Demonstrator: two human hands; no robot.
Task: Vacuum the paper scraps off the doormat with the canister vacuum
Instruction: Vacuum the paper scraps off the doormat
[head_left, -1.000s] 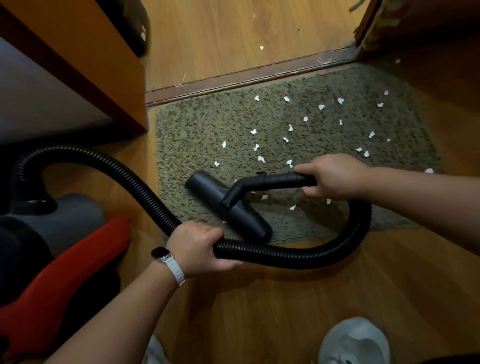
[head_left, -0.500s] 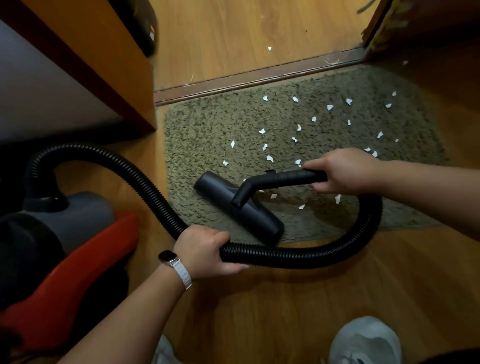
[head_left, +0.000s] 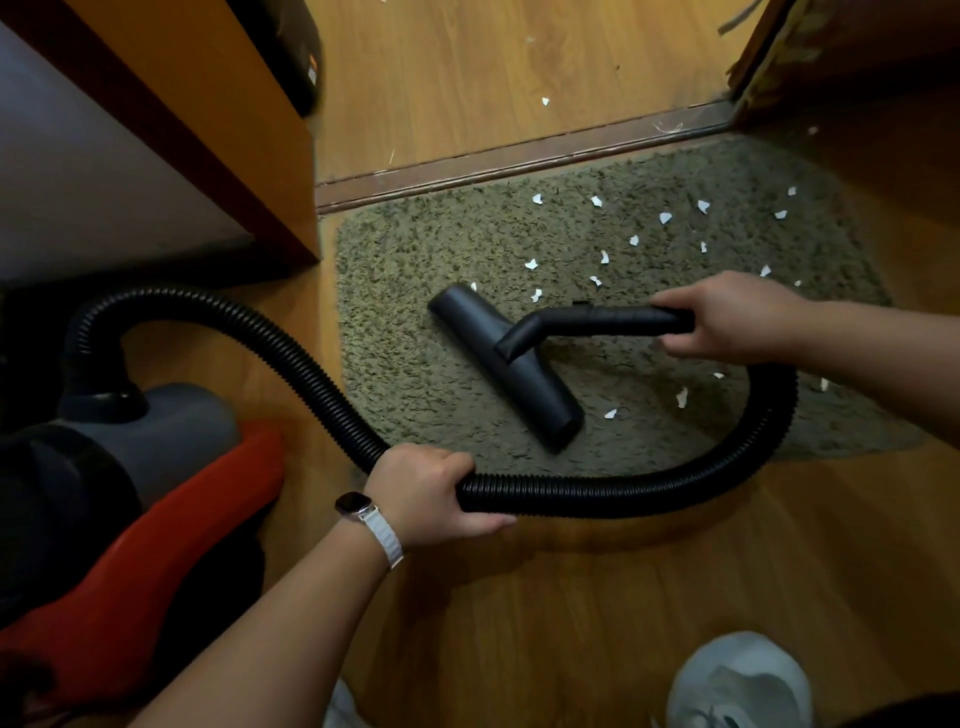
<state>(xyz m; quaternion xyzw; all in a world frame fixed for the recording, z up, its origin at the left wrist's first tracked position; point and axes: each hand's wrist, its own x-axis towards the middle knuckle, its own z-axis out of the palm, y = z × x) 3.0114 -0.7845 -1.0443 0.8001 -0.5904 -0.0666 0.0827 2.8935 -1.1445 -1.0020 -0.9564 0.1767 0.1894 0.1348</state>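
Head view, first item: progress?
— Under way, well short of done. Nozzle (head_left: 506, 366) rests on the mat (head_left: 415, 270), left of its middle. Mat to the nozzle's left shows no scraps. Scraps (head_left: 665, 217) dot the mat's far right half, with a few by its near edge. I judge most of the work remains.
— Hands?
— Right hand (head_left: 727, 317) is wrapped round the wand (head_left: 608, 315) above the mat. Left hand (head_left: 421, 493) is wrapped round the hose (head_left: 623, 491) just off the mat's near edge. Canister (head_left: 145, 452) stands on the floor (head_left: 571, 597) left of the mat.
— Surface and room?
— Shaggy pile, likely to cling to paper. Wood floor all round. A threshold strip (head_left: 519, 156) runs along the mat's far edge, with one stray scrap (head_left: 545, 101) beyond it. A cabinet (head_left: 208, 104) stands at the mat's far left corner.
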